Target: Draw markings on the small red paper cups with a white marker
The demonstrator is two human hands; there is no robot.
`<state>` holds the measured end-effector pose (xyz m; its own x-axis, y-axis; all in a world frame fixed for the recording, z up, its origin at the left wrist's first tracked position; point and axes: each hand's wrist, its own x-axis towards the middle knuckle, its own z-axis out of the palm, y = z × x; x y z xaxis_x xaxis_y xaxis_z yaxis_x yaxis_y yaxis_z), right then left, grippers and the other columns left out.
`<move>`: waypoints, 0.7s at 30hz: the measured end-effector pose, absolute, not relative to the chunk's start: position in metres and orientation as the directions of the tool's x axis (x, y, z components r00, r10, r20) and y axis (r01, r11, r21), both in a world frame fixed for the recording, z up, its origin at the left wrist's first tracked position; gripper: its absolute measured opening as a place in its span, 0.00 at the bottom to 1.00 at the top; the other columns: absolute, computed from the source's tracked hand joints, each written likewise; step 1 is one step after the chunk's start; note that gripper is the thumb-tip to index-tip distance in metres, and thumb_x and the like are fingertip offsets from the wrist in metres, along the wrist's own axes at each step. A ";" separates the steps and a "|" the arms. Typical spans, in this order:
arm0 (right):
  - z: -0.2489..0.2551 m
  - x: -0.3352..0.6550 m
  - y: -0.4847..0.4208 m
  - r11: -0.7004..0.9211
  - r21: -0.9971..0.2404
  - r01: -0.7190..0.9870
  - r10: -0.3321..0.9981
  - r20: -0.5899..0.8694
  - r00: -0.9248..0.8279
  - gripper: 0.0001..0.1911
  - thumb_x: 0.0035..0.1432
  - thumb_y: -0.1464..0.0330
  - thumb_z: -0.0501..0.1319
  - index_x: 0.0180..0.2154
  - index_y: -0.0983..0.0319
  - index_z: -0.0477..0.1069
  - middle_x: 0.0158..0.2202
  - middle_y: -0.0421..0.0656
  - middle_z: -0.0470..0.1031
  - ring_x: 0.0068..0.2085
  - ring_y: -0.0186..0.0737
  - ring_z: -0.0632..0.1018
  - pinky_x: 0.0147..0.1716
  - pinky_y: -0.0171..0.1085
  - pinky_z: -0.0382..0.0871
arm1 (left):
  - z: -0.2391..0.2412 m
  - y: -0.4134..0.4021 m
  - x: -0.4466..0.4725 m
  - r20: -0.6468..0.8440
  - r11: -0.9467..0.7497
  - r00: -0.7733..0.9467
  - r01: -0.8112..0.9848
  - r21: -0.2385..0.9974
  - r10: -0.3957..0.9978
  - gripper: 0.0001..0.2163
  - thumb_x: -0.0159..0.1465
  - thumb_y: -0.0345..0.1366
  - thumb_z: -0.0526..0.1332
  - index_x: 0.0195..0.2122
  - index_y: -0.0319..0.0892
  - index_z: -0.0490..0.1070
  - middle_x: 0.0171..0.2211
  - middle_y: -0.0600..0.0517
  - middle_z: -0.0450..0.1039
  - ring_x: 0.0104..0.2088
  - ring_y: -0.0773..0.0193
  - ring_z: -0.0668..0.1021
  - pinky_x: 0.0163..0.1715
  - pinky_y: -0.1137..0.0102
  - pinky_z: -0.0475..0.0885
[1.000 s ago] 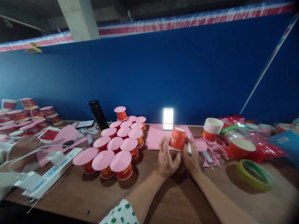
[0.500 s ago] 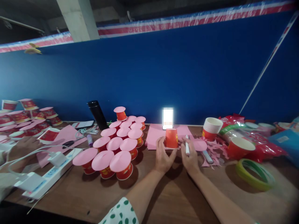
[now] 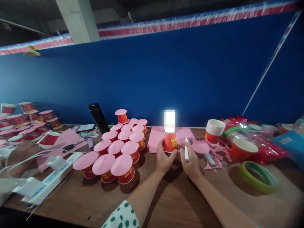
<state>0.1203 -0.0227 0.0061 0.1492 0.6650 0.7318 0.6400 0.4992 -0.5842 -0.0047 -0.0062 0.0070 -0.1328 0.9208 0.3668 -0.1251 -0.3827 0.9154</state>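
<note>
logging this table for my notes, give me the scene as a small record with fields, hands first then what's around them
left hand: curved around the upside-down red paper cup
right hand: holding a white pen beside the cup
behind cup: lit phone, pink paper sheets
left side: red paper cups topped with pink paper discs, black bottle, white power strip
right side: stacked paper cups, pink paper scraps, yellow-green tape roll
pen contact with cup: cannot tell
</note>
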 end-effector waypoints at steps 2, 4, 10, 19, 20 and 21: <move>0.007 0.119 -0.024 0.499 -0.556 0.664 0.658 0.742 0.127 0.13 0.62 0.68 0.51 0.47 0.61 0.65 0.42 0.49 0.76 0.43 0.43 0.78 0.42 0.42 0.74 | 0.010 -0.007 -0.005 0.358 -0.375 -0.131 -0.136 0.917 0.924 0.28 0.47 0.35 0.69 0.50 0.42 0.65 0.48 0.45 0.68 0.49 0.55 0.71 0.53 0.61 0.61; 0.008 0.119 -0.025 0.500 -0.545 0.673 0.658 0.744 0.114 0.12 0.62 0.68 0.51 0.47 0.61 0.65 0.41 0.49 0.76 0.42 0.43 0.78 0.41 0.42 0.74 | 0.011 -0.007 -0.006 0.345 -0.362 -0.129 -0.147 0.920 0.930 0.28 0.47 0.35 0.69 0.50 0.42 0.65 0.47 0.45 0.69 0.48 0.55 0.71 0.52 0.62 0.62; 0.009 0.117 -0.027 0.520 -0.531 0.669 0.622 0.772 0.129 0.12 0.63 0.68 0.51 0.47 0.61 0.64 0.41 0.49 0.76 0.42 0.43 0.78 0.42 0.42 0.73 | 0.001 0.002 -0.004 0.224 -0.238 -0.081 -0.285 0.929 0.971 0.28 0.49 0.37 0.69 0.50 0.41 0.62 0.46 0.44 0.70 0.45 0.57 0.74 0.46 0.63 0.67; 0.007 0.116 -0.028 0.541 -0.584 0.606 0.583 0.779 0.231 0.14 0.64 0.69 0.50 0.51 0.62 0.64 0.38 0.47 0.76 0.39 0.41 0.77 0.41 0.41 0.72 | 0.007 0.001 -0.010 0.040 0.175 0.279 -0.701 0.691 0.960 0.17 0.54 0.39 0.64 0.44 0.41 0.68 0.42 0.47 0.75 0.44 0.56 0.76 0.46 0.61 0.67; 0.007 0.116 -0.028 0.537 -0.592 0.602 0.588 0.774 0.237 0.14 0.64 0.68 0.50 0.51 0.62 0.64 0.38 0.47 0.75 0.38 0.41 0.77 0.41 0.41 0.72 | 0.008 0.001 -0.012 0.025 0.211 0.306 -0.712 0.670 0.952 0.16 0.54 0.39 0.63 0.43 0.40 0.68 0.41 0.46 0.76 0.44 0.55 0.76 0.46 0.61 0.68; 0.007 0.116 -0.028 0.532 -0.601 0.597 0.594 0.767 0.242 0.14 0.64 0.68 0.50 0.50 0.62 0.65 0.38 0.47 0.75 0.38 0.41 0.77 0.40 0.41 0.72 | 0.009 0.001 -0.013 0.005 0.250 0.330 -0.722 0.645 0.944 0.16 0.54 0.40 0.62 0.42 0.39 0.69 0.40 0.45 0.76 0.44 0.54 0.76 0.46 0.60 0.68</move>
<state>0.1160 -0.0284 0.0073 0.2423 0.5942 0.7670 0.5966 0.5321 -0.6007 -0.0133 0.0012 0.0094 0.3303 0.9439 0.0046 -0.7224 0.2496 0.6449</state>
